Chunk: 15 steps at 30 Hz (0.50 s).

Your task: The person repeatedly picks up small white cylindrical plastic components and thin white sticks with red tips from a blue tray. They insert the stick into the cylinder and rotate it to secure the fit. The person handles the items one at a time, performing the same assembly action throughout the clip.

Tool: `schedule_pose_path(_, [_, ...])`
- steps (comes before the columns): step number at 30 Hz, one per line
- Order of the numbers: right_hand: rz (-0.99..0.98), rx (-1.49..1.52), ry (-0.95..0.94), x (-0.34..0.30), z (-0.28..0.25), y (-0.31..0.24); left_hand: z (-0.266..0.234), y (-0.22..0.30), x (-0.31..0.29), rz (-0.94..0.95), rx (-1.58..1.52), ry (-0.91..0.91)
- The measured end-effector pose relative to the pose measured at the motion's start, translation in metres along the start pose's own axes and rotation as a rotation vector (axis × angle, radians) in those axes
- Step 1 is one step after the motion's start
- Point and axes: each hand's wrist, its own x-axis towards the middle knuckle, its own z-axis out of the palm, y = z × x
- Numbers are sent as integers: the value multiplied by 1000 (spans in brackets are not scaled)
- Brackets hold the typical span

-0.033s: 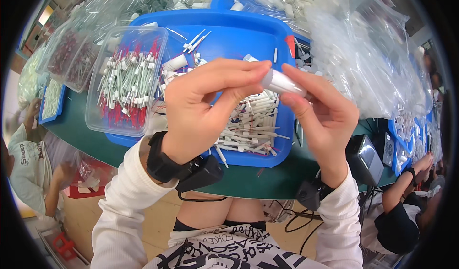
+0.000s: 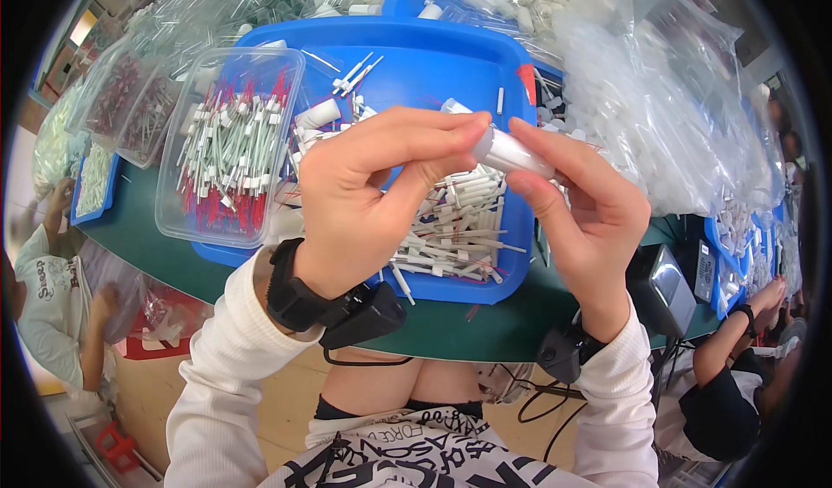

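Between both hands is a short white cylinder with a clear end, like a small capped tube (image 2: 511, 152). The fingertips of my left hand (image 2: 373, 189) pinch its clear end. My right hand (image 2: 589, 198) grips the white end between thumb and fingers. Below them lies a blue tray (image 2: 407, 42) with a heap of thin white sticks (image 2: 459, 228), some trailing red wires. Another white capped tube (image 2: 318, 115) rests in the tray left of my hands. A clear plastic box (image 2: 230, 141) of white sticks with red wires overlaps the tray's left side.
Clear tubes (image 2: 199, 11) pile up at the far left, and a large clear plastic bag (image 2: 646, 107) stands at the right. A black device (image 2: 660, 289) sits at the right edge of the green table (image 2: 468, 332). Co-workers sit on both sides; one's hand (image 2: 767, 296) shows right.
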Motion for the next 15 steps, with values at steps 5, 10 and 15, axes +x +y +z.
schedule_pose_path(5, [-139,-202,-21,0,1,-3,-3,-2,0,15,-5,-24])
schedule_pose_path(10, [-194,-103,51,5,1,1,4,7,3,-23,-175,-30])
schedule_pose_path(15, [-174,-124,37,4,4,3,0,7,3,-45,-28,-31])
